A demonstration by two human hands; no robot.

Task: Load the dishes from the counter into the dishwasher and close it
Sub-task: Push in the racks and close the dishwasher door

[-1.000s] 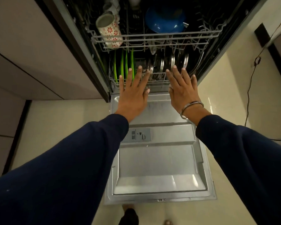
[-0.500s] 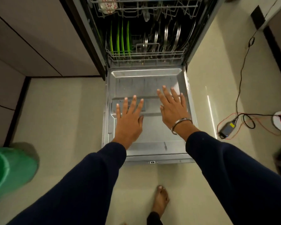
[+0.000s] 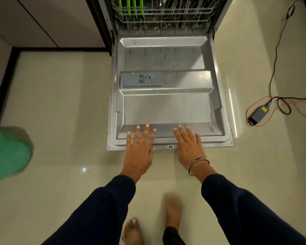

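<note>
The dishwasher door (image 3: 166,106) lies fully open and flat, its steel inner face up. At the top the lower rack (image 3: 162,15) sits pushed inside, holding green plates (image 3: 131,6) on the left and steel dishes (image 3: 177,4) on the right. My left hand (image 3: 140,149) and my right hand (image 3: 189,145) hover with straight, spread fingers over the door's near edge, one on each side of the latch (image 3: 170,146). Both hands hold nothing. I cannot tell whether the fingertips touch the door.
A green bin (image 3: 5,154) stands on the floor at the left. Cabinet fronts (image 3: 51,22) run along the upper left. A power adapter (image 3: 258,114) with black and red cables lies on the tiles to the right. My bare feet (image 3: 173,207) stand just before the door.
Both hands have drawn back from the lower rack, across the door's inner face, to its near edge. The view has tilted down; the upper rack has left the frame.
</note>
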